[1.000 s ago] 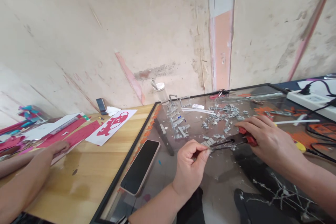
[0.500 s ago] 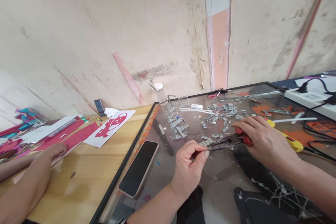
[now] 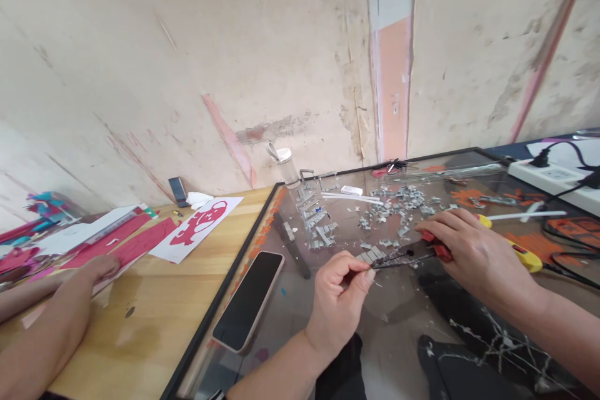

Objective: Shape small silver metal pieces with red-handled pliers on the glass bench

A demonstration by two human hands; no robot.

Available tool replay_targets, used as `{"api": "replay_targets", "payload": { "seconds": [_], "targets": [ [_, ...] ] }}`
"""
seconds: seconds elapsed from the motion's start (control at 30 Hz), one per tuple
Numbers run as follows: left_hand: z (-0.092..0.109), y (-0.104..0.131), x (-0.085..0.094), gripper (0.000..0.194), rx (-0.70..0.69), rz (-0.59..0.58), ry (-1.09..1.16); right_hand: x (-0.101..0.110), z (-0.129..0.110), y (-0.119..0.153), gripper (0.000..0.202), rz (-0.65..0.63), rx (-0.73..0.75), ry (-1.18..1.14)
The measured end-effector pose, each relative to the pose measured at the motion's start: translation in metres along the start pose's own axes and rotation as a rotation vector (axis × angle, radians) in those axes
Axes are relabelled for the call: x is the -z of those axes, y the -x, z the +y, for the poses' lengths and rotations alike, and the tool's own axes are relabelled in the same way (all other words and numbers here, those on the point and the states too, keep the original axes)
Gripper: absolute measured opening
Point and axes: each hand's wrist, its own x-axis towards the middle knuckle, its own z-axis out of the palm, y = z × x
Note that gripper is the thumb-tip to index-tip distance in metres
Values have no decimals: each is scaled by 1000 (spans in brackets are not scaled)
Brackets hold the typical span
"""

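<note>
My right hand (image 3: 473, 256) is closed round the red handles of a pair of pliers (image 3: 437, 246). The dark jaws point left and reach the fingertips of my left hand (image 3: 341, 294). Thumb and index finger of that hand are pinched together at the tip of the jaws; the piece between them is too small to make out. Just behind the jaws lie several flat grey metal pieces (image 3: 372, 254) on the glass tabletop (image 3: 389, 325). A heap of small grey metal bits (image 3: 410, 200) is farther back.
A phone (image 3: 248, 301) lies left of my left hand. Behind are white sticks (image 3: 350, 198) and a lidded clear bottle (image 3: 287, 165). A yellow-handled tool (image 3: 525, 256) and a power strip (image 3: 553, 178) sit right. Another person's hand (image 3: 100, 267) rests on red paper (image 3: 145, 240) at left.
The plier handles look slightly closer together, and the jaws have closed up a little at my left fingertips. Both hands stay almost in place.
</note>
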Motion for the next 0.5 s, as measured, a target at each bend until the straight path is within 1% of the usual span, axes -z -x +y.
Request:
{"api": "replay_targets", "payload": {
  "seconds": [0.13,0.27,0.4,0.5],
  "targets": [
    [0,-1,1,11,-81,20,-83,-1,0,0,31,-1,1,11],
    [0,-2,2,10,-161,49,-157,-6,1,1,34,-6,9,-15],
    [1,-2,3,10,-211,70,-200,-11,-1,2,38,-11,20,-57],
    [2,-1,3,10,-223,75,-224,-12,-2,2,39,-6,7,-65]
  ]
}}
